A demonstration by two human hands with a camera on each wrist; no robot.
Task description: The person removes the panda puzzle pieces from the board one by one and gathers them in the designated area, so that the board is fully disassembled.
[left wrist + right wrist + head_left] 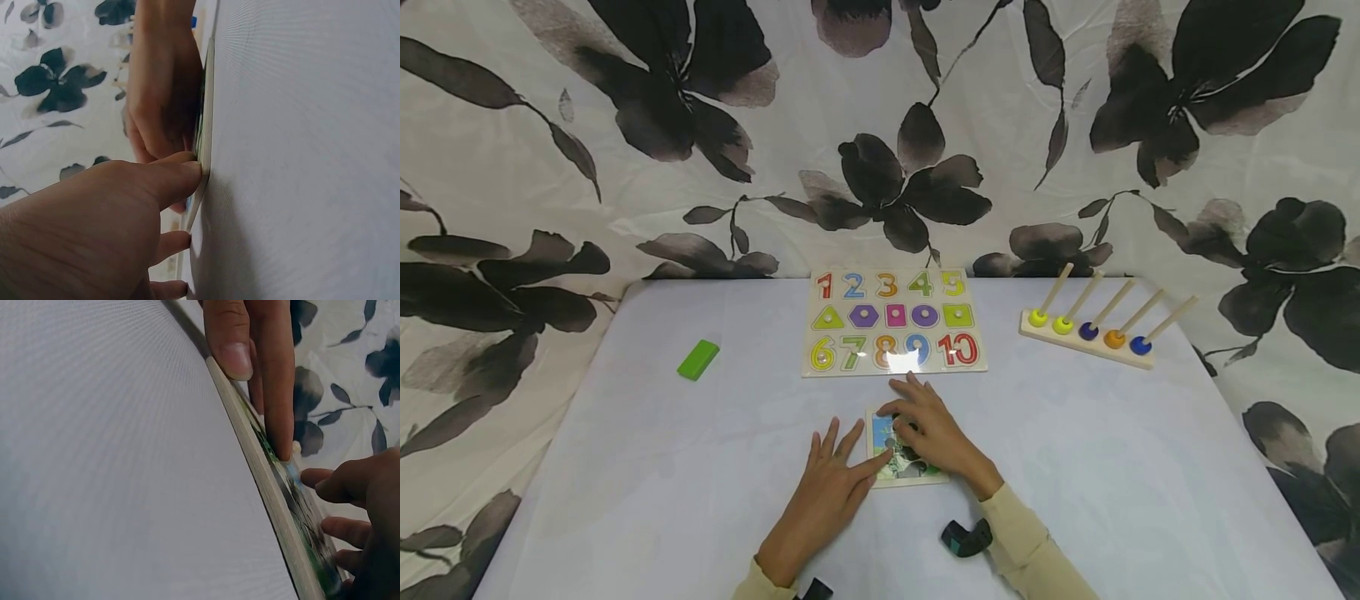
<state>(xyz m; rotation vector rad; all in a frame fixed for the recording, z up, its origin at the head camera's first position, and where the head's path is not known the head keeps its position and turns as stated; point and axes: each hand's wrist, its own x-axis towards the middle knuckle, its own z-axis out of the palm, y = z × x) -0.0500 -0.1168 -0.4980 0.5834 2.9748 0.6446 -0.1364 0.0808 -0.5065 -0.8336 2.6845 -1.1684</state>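
With left fingers (874, 464) spread against the picture board (912, 467) on the counter (1075, 467) near the number board (895, 337), and right fingers (347, 532) bent, pinch unclear, best to brace firmly and press evenly.

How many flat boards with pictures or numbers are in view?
2: the small picture board, partly covered by the left hand and right hand, and the number board, on the table beyond it. None appears hidden.

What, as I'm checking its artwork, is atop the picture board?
Fingers of the left grip and right grip. The picture board shows blue and green artwork; anything beneath those fingers is hidden.
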